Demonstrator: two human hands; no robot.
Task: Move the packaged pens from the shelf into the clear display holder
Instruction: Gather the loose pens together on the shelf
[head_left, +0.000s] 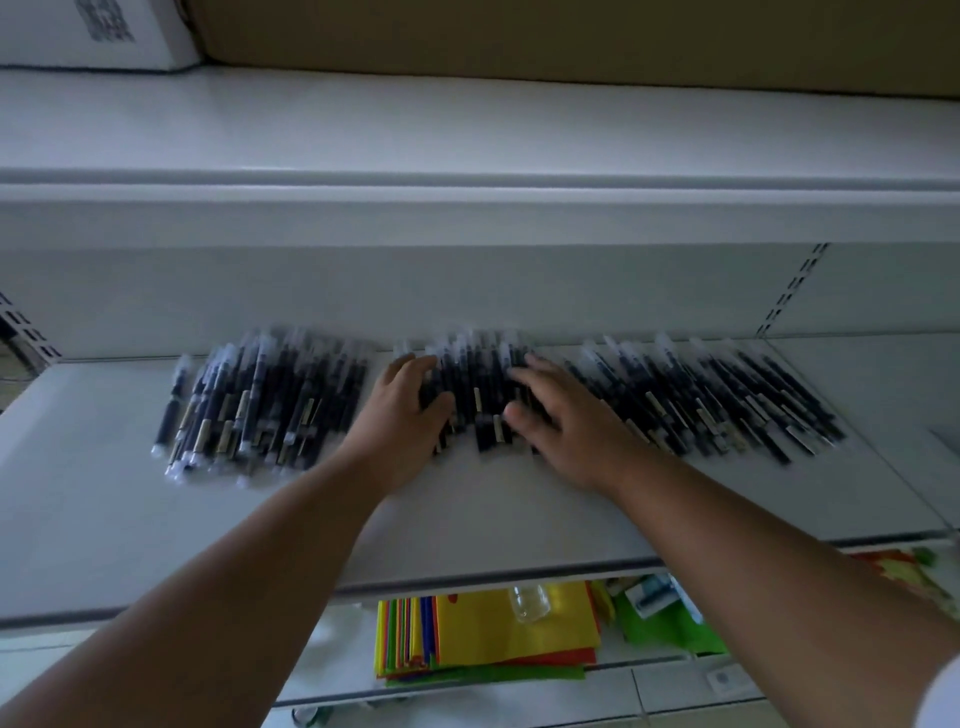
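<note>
Barely begun: packaged pens (483, 395) all lying in three heaps on the shelf (104, 519). Left hand (405, 415) and right hand (561, 426), grip wide, flanking the middle heap. Display holder nowhere visible.

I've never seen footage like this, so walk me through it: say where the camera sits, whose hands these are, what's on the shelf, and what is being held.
There is one picture, from a camera worn on a person's head, looking down along both bare arms. No machine is involved. The left hand and right hand close in from both sides on the middle pile of packaged pens on a white shelf. Two more piles lie left and right. The picture is blurred, so whether the pens are gripped yet is unclear. No clear display holder is in view. Coloured paper sits on the shelf below.
</note>
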